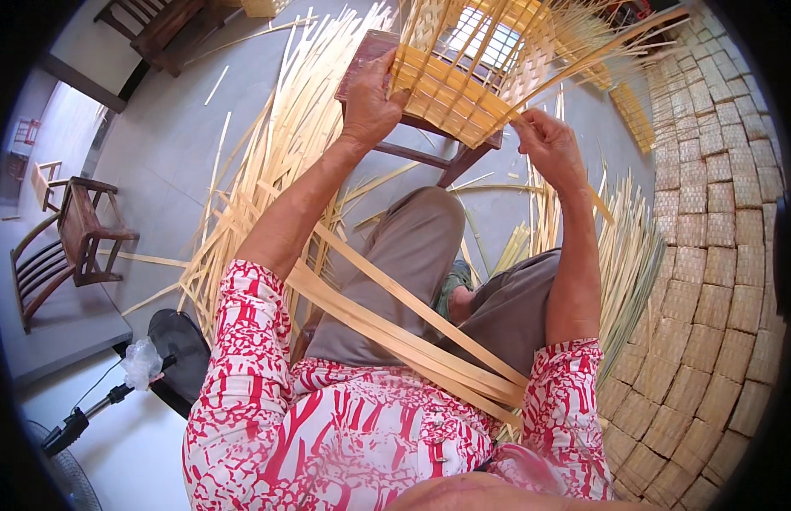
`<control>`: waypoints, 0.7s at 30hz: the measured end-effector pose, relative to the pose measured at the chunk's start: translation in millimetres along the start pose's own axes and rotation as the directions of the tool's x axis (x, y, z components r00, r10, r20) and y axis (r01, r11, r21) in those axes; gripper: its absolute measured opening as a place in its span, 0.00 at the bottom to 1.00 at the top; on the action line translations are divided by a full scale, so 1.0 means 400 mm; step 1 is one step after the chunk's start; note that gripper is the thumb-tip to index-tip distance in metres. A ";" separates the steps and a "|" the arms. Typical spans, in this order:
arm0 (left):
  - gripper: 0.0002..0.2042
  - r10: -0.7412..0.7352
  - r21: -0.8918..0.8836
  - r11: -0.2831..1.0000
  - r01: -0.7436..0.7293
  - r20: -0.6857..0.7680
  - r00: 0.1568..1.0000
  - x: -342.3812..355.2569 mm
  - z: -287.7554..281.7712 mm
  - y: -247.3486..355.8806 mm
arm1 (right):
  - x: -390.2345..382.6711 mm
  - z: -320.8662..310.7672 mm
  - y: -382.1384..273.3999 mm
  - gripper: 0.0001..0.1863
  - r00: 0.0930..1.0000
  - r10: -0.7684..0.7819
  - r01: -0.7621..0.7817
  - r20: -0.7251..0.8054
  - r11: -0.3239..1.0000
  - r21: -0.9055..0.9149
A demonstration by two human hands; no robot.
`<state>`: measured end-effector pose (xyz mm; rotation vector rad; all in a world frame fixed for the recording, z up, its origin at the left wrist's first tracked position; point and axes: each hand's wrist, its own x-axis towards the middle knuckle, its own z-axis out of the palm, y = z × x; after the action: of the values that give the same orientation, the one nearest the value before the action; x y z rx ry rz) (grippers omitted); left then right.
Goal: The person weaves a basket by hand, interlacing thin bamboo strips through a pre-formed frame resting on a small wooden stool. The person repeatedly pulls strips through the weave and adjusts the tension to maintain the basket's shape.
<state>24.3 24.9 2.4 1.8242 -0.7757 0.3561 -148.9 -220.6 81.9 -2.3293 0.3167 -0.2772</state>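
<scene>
A partly woven bamboo basket (455, 95) rests on a dark wooden stool (359, 66), its walls pale yellow with long loose strips standing up. My left hand (374, 102) grips the basket's left corner, thumb on the near wall and fingers behind it, partly hidden. At the near right corner my right hand (549, 146) is closed in a pinch on a thin bamboo strip (574, 64), which runs away to the upper right. Several flat bamboo strips (387, 311) lie across my lap.
Loose bamboo strips (280, 128) are heaped on the floor at left, with more strips (629, 272) at right. Stacks of woven bamboo pieces (702, 281) line the right side. A wooden chair (89, 226) and a black fan (67, 434) stand at left.
</scene>
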 end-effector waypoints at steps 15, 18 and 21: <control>0.14 0.458 -0.037 0.880 -0.473 0.322 0.828 0.040 0.034 0.276 | -0.021 0.049 -0.033 0.10 0.960 -0.214 0.157 -0.181 0.946 -0.283; 0.10 0.456 -0.021 0.862 -0.506 0.468 0.757 0.084 0.052 0.262 | -0.028 0.054 -0.053 0.10 0.966 -0.218 0.169 -0.141 0.941 -0.293; 0.06 0.329 -0.033 0.918 -0.394 0.618 0.714 0.113 0.031 0.260 | -0.043 0.062 -0.072 0.08 0.953 -0.272 0.226 -0.131 0.931 -0.286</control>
<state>-12.0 -24.1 98.7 1.8900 -1.6186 0.0292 -154.0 -179.1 83.6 -2.6233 0.1438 -0.5921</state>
